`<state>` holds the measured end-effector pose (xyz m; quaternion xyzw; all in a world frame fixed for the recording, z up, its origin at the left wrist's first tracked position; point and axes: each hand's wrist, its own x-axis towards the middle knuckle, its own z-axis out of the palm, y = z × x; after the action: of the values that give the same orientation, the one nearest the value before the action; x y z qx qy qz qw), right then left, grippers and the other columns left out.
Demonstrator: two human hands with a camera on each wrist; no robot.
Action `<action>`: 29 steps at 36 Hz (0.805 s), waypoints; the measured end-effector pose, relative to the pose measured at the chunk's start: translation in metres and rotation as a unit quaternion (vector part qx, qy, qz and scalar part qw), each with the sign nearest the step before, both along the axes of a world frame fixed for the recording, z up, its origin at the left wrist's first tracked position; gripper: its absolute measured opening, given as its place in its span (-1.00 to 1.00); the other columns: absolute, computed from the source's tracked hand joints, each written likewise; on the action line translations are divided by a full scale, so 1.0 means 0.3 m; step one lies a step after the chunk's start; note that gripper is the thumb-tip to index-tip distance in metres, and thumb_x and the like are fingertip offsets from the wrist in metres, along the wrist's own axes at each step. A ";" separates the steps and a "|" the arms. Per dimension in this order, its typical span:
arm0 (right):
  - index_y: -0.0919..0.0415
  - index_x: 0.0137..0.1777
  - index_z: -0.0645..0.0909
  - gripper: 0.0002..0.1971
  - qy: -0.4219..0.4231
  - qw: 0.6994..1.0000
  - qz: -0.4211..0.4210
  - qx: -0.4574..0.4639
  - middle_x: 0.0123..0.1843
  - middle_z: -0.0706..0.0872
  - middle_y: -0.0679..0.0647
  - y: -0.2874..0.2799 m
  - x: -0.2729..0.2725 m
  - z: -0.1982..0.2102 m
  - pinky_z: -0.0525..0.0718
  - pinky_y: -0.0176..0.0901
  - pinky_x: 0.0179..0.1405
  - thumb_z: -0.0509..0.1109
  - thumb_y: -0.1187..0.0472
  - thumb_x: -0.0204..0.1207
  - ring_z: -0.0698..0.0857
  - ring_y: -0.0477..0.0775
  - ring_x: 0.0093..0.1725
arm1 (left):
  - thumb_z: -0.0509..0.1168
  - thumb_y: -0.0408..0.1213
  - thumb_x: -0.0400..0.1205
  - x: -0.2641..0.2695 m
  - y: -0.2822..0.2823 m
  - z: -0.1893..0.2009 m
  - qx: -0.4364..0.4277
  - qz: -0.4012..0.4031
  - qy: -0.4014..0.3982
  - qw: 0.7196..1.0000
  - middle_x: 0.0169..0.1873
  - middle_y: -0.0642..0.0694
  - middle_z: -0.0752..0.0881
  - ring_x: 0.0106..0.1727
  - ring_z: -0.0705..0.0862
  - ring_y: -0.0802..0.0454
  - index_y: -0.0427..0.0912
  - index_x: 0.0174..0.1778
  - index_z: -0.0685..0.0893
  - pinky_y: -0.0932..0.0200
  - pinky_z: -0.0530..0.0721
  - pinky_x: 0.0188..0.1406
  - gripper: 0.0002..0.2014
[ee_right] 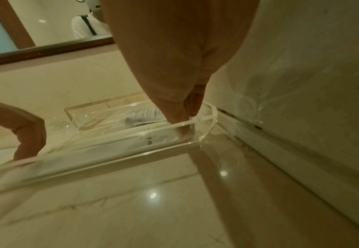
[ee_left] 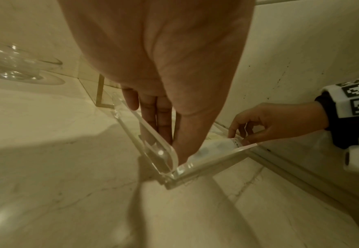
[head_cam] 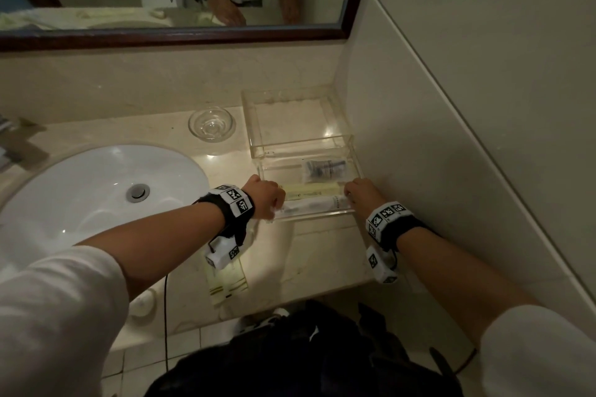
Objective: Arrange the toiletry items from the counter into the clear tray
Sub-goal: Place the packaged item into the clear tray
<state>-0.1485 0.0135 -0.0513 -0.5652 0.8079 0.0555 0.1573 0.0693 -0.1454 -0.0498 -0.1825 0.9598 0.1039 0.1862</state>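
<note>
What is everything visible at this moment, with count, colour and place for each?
clear tray: 1, transparent, counter corner by the right wall
white packet: 1, white, tray's near edge, both hands on its ends
yellow packet: 1, pale yellow, in tray behind the white packet
dark-item packet: 1, clear with dark contents, in tray, further back
flat sachet: 1, pale yellow, counter front edge under the left wrist
glass bowl: 1, clear, counter left of tray
sink: 1, white, left
mirror: 1, dark-framed, above counter
left hand: 1, at packet's left end
right hand: 1, pinching packet's right end
</note>
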 end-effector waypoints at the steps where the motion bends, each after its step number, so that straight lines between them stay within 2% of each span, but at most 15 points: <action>1: 0.28 0.18 0.58 -0.74 0.020 1.000 0.004 0.009 0.22 0.59 0.21 -0.001 0.003 0.001 0.47 -0.11 0.22 0.32 0.38 0.49 0.51 0.22 0.26 | 0.40 -0.15 0.43 -0.001 0.000 0.001 -0.004 -0.001 -0.003 1.000 0.03 0.04 0.64 0.05 0.63 0.01 0.03 0.02 0.64 0.12 0.30 0.16 -0.75; 4: 0.23 0.17 0.59 -0.76 0.078 0.996 -0.007 0.030 0.22 0.60 0.15 0.001 0.015 0.009 0.45 -0.07 0.26 0.32 0.34 0.50 0.45 0.21 0.30 | 0.40 -0.12 0.44 -0.009 0.003 0.008 -0.024 -0.005 -0.009 1.000 0.03 0.03 0.62 0.07 0.62 0.00 0.03 -0.01 0.64 0.11 0.31 0.17 -0.78; 6: 0.28 0.17 0.59 -0.75 0.091 0.995 -0.015 0.033 0.23 0.57 0.20 0.003 0.018 0.007 0.48 -0.04 0.25 0.30 0.40 0.50 0.45 0.23 0.31 | 0.38 -0.13 0.46 -0.013 0.008 0.016 -0.032 -0.008 -0.016 0.999 0.03 0.01 0.62 0.09 0.62 -0.02 0.01 -0.03 0.65 0.09 0.33 0.21 -0.82; 8: 0.33 0.20 0.57 -0.73 0.078 0.996 -0.030 0.021 0.24 0.55 0.27 0.010 0.019 0.010 0.51 -0.03 0.20 0.28 0.44 0.51 0.50 0.27 0.28 | 0.34 -0.20 0.49 -0.015 0.016 0.022 -0.033 -0.011 -0.023 0.999 0.04 -0.01 0.63 0.08 0.63 -0.04 -0.01 -0.05 0.67 0.06 0.34 0.24 -0.86; 12: 0.33 0.21 0.55 -0.71 0.041 0.999 -0.029 -0.010 0.23 0.55 0.26 0.017 0.021 0.016 0.55 -0.03 0.20 0.24 0.49 0.51 0.54 0.27 0.24 | 0.25 -0.26 0.51 -0.017 0.027 0.027 -0.038 -0.023 -0.031 0.999 0.01 0.00 0.66 0.03 0.67 -0.04 -0.02 -0.06 0.71 0.07 0.32 0.20 -0.83; 16: 0.32 0.22 0.54 -0.72 0.022 0.999 -0.030 0.001 0.22 0.57 0.24 0.012 0.031 0.026 0.59 -0.02 0.17 0.27 0.45 0.52 0.62 0.26 0.19 | 0.27 -0.27 0.49 -0.021 0.027 0.027 -0.032 -0.022 -0.029 0.999 -0.10 0.05 0.58 0.03 0.67 -0.04 -0.02 -0.07 0.70 0.10 0.30 0.15 -0.84; 20: 0.34 0.21 0.55 -0.74 -0.001 0.999 -0.038 0.006 0.24 0.56 0.26 0.007 0.028 0.030 0.58 -0.05 0.16 0.25 0.43 0.53 0.61 0.29 0.20 | 0.31 -0.28 0.49 -0.020 0.022 0.027 -0.011 -0.015 -0.023 1.000 0.04 0.00 0.61 0.06 0.64 -0.03 -0.01 -0.04 0.67 0.09 0.31 0.21 -0.84; 29: 0.31 0.18 0.62 -0.77 -0.064 0.997 -0.049 -0.016 0.21 0.60 0.24 0.010 -0.003 0.022 0.54 -0.10 0.12 0.31 0.35 0.55 0.60 0.25 0.18 | 0.36 -0.24 0.51 -0.018 0.019 0.025 0.004 -0.019 -0.007 1.000 0.15 -0.06 0.56 0.15 0.60 -0.07 -0.05 0.08 0.63 0.10 0.41 0.20 -0.77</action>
<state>-0.1493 0.0165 -0.0445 -0.5296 0.8237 -0.0015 0.2026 0.0639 -0.1397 -0.0424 -0.1642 0.9613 0.1032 0.1957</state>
